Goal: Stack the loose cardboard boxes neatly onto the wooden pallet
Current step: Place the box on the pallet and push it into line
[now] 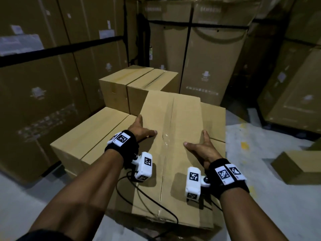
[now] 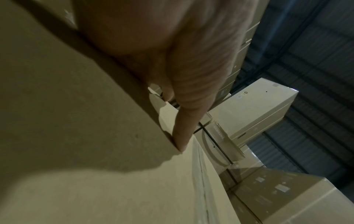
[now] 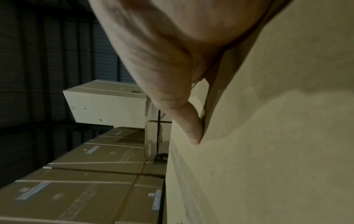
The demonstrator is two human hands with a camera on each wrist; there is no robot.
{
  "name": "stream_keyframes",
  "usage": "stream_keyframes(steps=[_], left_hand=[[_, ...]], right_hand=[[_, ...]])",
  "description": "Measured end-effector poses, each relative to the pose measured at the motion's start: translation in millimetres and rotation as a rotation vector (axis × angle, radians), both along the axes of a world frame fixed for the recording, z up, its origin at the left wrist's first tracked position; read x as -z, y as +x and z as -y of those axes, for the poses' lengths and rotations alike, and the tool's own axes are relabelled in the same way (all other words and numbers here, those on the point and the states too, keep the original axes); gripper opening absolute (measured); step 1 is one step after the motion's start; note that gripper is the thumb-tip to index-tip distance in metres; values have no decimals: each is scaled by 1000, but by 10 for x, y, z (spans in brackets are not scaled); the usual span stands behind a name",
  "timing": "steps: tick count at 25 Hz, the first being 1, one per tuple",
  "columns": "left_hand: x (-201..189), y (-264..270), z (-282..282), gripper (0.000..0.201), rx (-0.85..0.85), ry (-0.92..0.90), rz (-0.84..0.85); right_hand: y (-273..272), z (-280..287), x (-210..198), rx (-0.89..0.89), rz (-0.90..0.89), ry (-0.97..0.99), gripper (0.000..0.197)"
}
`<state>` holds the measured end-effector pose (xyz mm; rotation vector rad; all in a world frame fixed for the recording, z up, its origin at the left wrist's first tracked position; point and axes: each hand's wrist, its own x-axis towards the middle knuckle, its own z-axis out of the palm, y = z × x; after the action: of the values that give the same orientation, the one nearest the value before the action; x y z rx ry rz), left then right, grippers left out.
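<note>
Here the carried cardboard box [image 1: 172, 153], a long carton with a taped seam down the middle of its top, is held at the centre of the head view between both hands, its far end over the stacked boxes. The left hand [image 1: 141, 128] holds the carton's left edge: its thumb lies across the top face and its fingers go down over the side, out of sight. The right hand [image 1: 202, 147] holds the right edge the same way, thumb on top pointing inward. In each wrist view a thumb [image 2: 184, 136] presses flat on the cardboard. A low box [image 1: 90, 136] sits to the left, touching the carried carton's side. Behind it two taller boxes [image 1: 137, 80] stand side by side, and the carton's far edge reaches the front of the right one. Another box [image 1: 215, 122] shows under the carton's right edge. The pallet itself cannot be made out. Farther right a small box [image 1: 298, 166] lies on the grey floor [image 1: 260, 150]. Tall strapped cartons [image 1: 208, 49] wall in the space behind and on both sides.
</note>
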<state>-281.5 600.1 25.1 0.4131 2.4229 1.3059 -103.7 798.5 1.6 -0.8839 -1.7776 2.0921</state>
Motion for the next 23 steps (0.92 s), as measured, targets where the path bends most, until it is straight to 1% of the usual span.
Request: stream_keyframes(steps=[3,4,7,9,14,15,18,21,23], left_hand=[[38,-295,-303,119,69,-12,46],[58,-406,-415,118,97,-24,50],[99,-741,-718,114,173,-30,81],[116,-994,-917,109,232,-58,81],[92,-1587,-1224,107,373,-114,105],[100,-1678,-1253,107,391,-127,115],[120,-1933,-1344,108,445,-116,126],[166,-2098,-1426,110,449,-86,161],[172,-2217,-1504,111,450,-79,175]], right_hand=[[-236,-232,14,49,43,-2,136],[-299,-285,-9,63,54,9,134],[-469,-469,8,123,86,62,112],[-648,-533,-3,185,102,65,107],[-1153,-643,46,320,177,36,112],[-1227,-650,48,333,185,37,115],[-1445,-701,45,344,207,51,131],[-1587,-765,47,373,224,53,122],[-1695,-843,62,392,238,72,121]])
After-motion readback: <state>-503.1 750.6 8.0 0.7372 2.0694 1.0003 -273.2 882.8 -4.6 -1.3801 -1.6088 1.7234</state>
